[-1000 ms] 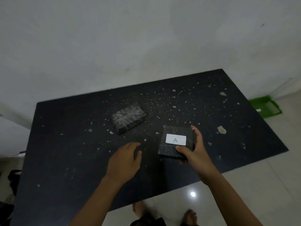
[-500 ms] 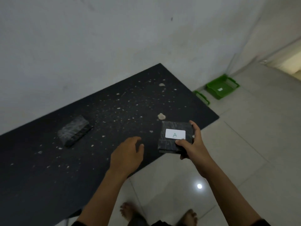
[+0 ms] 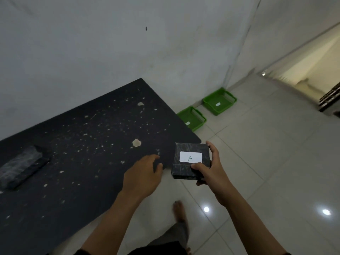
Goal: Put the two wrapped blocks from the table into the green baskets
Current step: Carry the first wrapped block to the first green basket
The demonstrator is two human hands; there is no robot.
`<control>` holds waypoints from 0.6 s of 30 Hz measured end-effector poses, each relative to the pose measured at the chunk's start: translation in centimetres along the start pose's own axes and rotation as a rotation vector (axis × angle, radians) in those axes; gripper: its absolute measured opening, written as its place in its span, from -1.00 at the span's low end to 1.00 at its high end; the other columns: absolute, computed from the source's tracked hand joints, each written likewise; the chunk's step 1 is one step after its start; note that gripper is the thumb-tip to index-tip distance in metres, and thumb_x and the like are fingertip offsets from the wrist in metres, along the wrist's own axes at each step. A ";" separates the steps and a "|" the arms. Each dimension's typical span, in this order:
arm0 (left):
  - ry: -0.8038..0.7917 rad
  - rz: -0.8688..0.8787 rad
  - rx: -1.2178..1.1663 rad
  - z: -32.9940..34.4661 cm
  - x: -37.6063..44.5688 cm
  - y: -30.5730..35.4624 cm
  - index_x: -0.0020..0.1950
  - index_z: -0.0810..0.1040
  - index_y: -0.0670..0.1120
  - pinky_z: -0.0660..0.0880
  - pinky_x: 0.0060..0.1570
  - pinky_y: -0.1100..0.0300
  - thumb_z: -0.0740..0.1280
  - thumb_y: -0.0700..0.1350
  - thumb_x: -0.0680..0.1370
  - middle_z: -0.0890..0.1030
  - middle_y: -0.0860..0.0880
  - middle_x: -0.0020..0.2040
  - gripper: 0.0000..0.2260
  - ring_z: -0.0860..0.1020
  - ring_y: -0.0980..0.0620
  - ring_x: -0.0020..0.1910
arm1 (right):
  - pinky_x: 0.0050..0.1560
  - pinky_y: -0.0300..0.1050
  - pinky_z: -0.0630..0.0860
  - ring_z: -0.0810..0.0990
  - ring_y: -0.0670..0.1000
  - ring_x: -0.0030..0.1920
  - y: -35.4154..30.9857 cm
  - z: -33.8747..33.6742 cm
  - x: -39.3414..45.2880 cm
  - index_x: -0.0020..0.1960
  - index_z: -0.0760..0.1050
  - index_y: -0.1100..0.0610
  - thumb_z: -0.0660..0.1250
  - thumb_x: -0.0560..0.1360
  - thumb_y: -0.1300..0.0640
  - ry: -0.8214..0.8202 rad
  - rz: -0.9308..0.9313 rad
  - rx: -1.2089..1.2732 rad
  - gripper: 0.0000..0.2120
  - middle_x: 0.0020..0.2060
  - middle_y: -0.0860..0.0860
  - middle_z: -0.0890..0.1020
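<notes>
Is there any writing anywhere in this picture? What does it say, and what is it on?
"A": handwritten on the white label on top of the wrapped block held in the right hand.
Too small to read: a white tag inside the near green basket.
Too small to read: a white tag inside the far green basket.
No label shows on the second wrapped block on the table.

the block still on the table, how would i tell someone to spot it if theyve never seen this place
Start at the black speckled table against the wall and follow it to its far left end. A dark wrapped block lies flat there, with no hand near it. The other block, held in the right hand, shows a white label marked A; this one shows none.
</notes>
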State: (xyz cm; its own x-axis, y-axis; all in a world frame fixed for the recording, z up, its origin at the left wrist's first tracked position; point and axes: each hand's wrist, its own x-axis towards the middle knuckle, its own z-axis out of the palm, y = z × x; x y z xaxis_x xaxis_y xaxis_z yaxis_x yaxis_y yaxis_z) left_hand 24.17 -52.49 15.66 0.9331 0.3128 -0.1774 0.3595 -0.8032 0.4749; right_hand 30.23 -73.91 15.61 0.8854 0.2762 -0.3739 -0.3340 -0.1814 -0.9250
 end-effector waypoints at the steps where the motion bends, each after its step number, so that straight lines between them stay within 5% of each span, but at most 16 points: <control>1: -0.001 -0.001 -0.013 0.5 0.9 0.6 0.41 0.42 0.12 0.41 0.16 0.12 0.17 0.16 0.60 0.48 0.13 0.37 -0.61 0.47 0.09 0.31 | -0.32 -0.14 0.59 0.67 0.05 -0.12 -0.1 -0.8 0.8 0.46 0.09 -0.33 0.38 0.53 0.21 -0.001 0.001 -0.011 -0.26 0.05 0.00 0.62; 18: -0.055 -0.096 -0.040 5.2 17.8 12.5 0.44 0.40 0.06 0.34 0.26 0.12 0.15 0.12 0.63 0.48 0.07 0.39 -0.61 0.45 0.03 0.34 | -0.30 -0.20 0.58 0.67 0.08 -0.07 -4.4 -14.8 17.7 0.51 0.08 -0.28 0.42 0.51 0.21 0.003 0.065 -0.056 -0.22 0.10 0.04 0.59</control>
State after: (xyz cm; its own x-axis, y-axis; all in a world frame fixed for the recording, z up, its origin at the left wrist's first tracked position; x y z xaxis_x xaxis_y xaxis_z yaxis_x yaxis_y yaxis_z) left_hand 45.34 -59.59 13.94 0.8937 0.3581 -0.2703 0.4478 -0.7495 0.4876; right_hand 52.15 -82.18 14.11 0.8633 0.2595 -0.4329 -0.3723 -0.2518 -0.8933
